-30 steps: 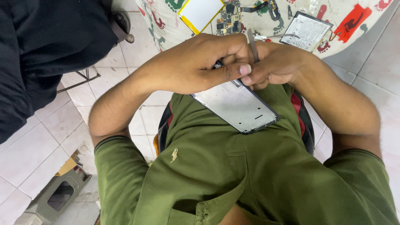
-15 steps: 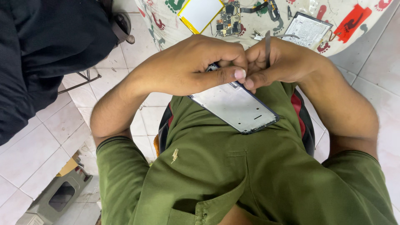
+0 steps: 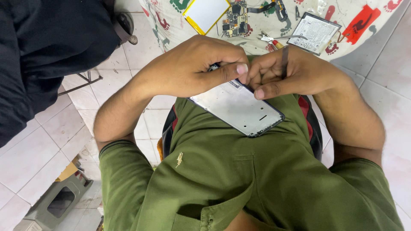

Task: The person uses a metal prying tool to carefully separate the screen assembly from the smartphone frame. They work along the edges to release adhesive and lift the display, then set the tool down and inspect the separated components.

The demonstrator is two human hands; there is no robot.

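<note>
My left hand (image 3: 195, 68) grips the far end of an opened phone frame (image 3: 239, 107), a silvery inner plate with a black rim that rests against my green shirt. My right hand (image 3: 287, 72) meets it at that same end, fingers pinched around a thin dark metal tool (image 3: 284, 55) that stands up between them. The thumbs of both hands nearly touch. The frame's far end is hidden under the fingers.
A patterned cloth (image 3: 171, 21) beyond my hands carries a yellow-edged white panel (image 3: 206, 13), a circuit board (image 3: 234, 19), a phone battery (image 3: 316, 32) and tweezers (image 3: 274, 38). Another person in dark clothing (image 3: 43, 55) is at the left. A grey stool (image 3: 60, 201) stands on the tiled floor.
The thin tool has swung from leaning beside the phone's end to standing upright in my right fingers. Both hands stayed on the frame's far end.
</note>
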